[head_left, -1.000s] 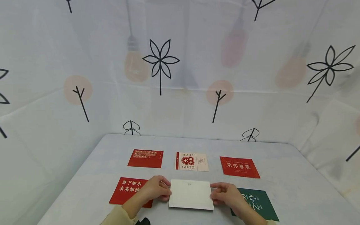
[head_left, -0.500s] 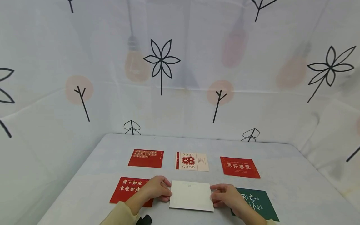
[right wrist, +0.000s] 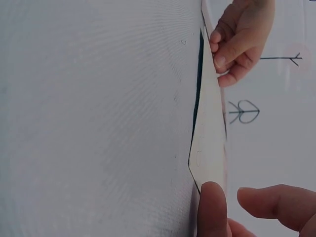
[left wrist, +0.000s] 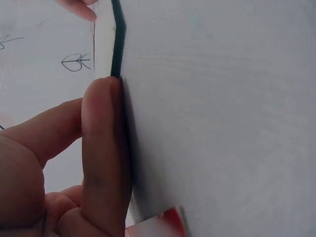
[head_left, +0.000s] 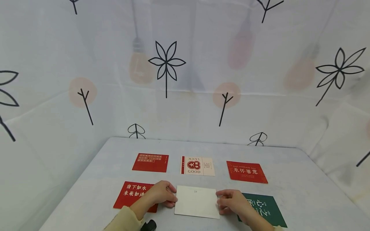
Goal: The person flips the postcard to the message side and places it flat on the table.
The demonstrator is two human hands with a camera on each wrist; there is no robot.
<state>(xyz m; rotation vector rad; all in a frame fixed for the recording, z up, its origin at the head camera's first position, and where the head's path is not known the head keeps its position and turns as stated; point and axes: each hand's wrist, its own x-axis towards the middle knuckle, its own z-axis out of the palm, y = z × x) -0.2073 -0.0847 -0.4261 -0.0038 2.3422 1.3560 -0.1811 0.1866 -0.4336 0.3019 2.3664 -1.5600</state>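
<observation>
A plain white card [head_left: 197, 201] with a small mark near its far edge lies face-on between my two hands at the front of the table. My left hand [head_left: 162, 194] holds its left edge, thumb along the side and fingers bent; the thumb [left wrist: 101, 113] shows close up in the left wrist view. At the opposite edge my right hand [head_left: 234, 202] grips with thumb and fingertips. A dark green strip shows along the card's underside [right wrist: 198, 84] in the right wrist view. My left forearm and hand partly cover a red card [head_left: 130, 195]; my right overlaps a green card [head_left: 267, 208].
Farther back on the white table [head_left: 303, 179] lie a red card with small boxes [head_left: 150, 162], a cream "GOOD LUCK" card [head_left: 198, 166] and another red card [head_left: 247, 172]. A patterned white cloth [head_left: 190, 112] hangs behind. Something black [head_left: 148, 225] is by my left wrist.
The white card's near edge has come slightly toward me, and the dark line beneath it has thinned. Both hands stay at its sides, nearly still. The other cards have not moved on the table.
</observation>
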